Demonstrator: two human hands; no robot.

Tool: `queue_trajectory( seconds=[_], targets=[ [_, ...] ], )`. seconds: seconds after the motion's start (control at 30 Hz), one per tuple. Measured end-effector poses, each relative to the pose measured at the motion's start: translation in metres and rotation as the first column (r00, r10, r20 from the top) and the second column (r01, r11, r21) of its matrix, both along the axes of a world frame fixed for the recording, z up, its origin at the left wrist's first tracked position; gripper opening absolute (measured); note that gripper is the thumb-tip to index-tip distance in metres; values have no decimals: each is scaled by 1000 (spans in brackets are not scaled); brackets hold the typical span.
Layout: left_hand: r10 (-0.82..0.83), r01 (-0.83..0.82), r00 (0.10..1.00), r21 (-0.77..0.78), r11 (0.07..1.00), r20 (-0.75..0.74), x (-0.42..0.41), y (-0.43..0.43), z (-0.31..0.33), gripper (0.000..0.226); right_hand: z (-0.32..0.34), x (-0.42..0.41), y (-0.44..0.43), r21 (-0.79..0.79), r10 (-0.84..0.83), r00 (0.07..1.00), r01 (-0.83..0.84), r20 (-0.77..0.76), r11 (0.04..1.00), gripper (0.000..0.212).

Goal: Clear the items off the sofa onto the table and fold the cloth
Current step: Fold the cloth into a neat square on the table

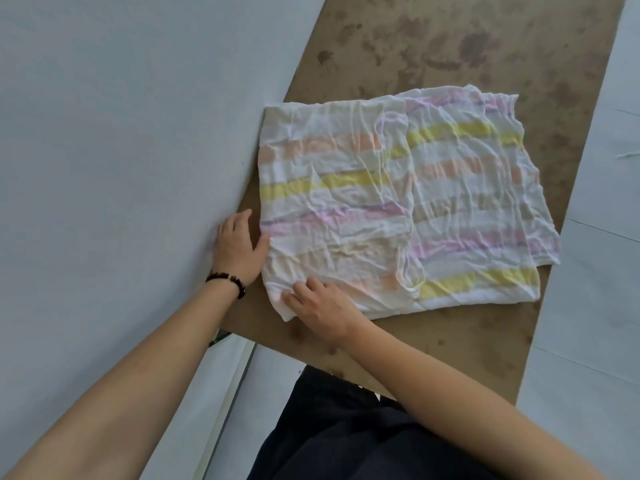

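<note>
The striped cloth (398, 202) lies on the brown worktop (450, 46), one fold apparently made and more left to do. The left hand (239, 247) rests flat and open at the cloth's left edge. The right hand (322, 306) has bent fingers on its near corner; pinching or pressing, I cannot tell.

A stained brown table (450, 46) stands between a pale blue-grey surface (121, 116), left, and pale seamed floor (595, 289), right.

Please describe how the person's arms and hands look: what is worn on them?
Both arms are bare, with no sleeves in view. The left hand and right hand wear no gloves, and no rings show. A bracelet of dark round beads circles the left wrist; the right wrist carries nothing.
</note>
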State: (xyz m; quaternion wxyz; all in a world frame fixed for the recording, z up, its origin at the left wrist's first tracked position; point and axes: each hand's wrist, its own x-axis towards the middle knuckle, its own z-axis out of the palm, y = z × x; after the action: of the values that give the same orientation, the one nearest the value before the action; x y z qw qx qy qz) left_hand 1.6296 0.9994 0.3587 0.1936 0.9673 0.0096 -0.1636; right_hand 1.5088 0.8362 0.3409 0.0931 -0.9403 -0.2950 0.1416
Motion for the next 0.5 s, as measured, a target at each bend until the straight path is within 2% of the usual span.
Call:
queue_trajectory(
  seconds=[0.17,0.23,0.3,0.37,0.4,0.47,0.5],
  targets=[
    [219,-254,960,-207,945,-176,90,-50,0,81,-3,2,-6,124,-29,999,30,-13,992,40],
    [295,-330,937,-196,923,-189,115,-72,-5,80,-4,2,-4,157,-79,994,89,-70,984,49],
    [416,-452,891,-268,851,-182,131,-91,-3,73,-3,0,-3,214,-158,974,192,-165,958,55],
    [497,-545,838,-336,768,-224,147,-103,1,63,6,0,-8,282,-253,922,337,-294,898,53],
    [509,-574,818,-335,747,-268,155,-104,2,65,12,0,-13,291,-293,884,406,-364,866,53],
    [489,-634,756,-300,713,-436,170,-99,5,85,24,-3,-26,292,-369,791,546,-488,786,54],
    [489,-648,742,-301,700,-460,182,-92,1,95,30,-5,-32,309,-398,740,617,-543,724,52]
  ],
)
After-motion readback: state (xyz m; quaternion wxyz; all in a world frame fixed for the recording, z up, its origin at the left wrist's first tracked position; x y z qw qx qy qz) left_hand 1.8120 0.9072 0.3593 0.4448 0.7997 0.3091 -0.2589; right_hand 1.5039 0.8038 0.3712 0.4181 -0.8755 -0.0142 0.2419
